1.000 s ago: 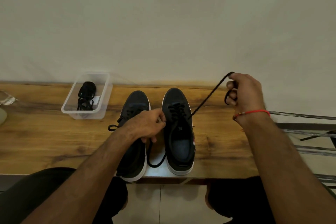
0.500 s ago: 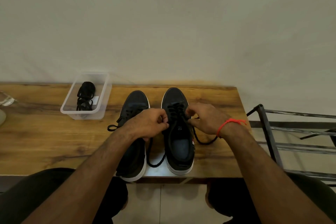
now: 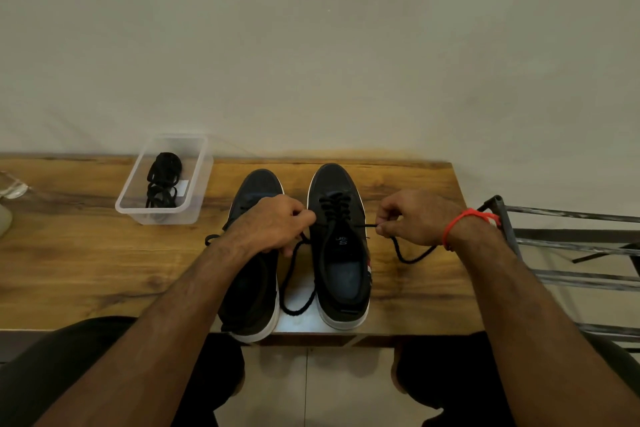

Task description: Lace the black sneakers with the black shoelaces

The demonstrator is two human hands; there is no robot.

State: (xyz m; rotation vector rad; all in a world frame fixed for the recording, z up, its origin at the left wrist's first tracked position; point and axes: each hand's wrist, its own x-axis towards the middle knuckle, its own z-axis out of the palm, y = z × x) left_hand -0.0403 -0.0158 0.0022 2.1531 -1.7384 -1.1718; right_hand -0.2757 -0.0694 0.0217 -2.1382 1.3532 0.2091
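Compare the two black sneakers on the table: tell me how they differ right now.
The right sneaker is fully in view, laced near its toe, with a lace end pinched by the right hand. The left sneaker is partly covered by the left hand, its lacing mostly hidden, and its heel overhangs the table edge. Both are black with white soles, toes toward the wall.

Glossy wood table (image 3: 86, 263); clear plastic tub (image 3: 199, 184); matt cloth sneakers (image 3: 337, 253).

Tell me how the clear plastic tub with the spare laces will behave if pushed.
The clear plastic tub probably slides easily: thin walls, holding only a spare lace bundle. It looks low and wide, so unlikely to tip on the wooden table.
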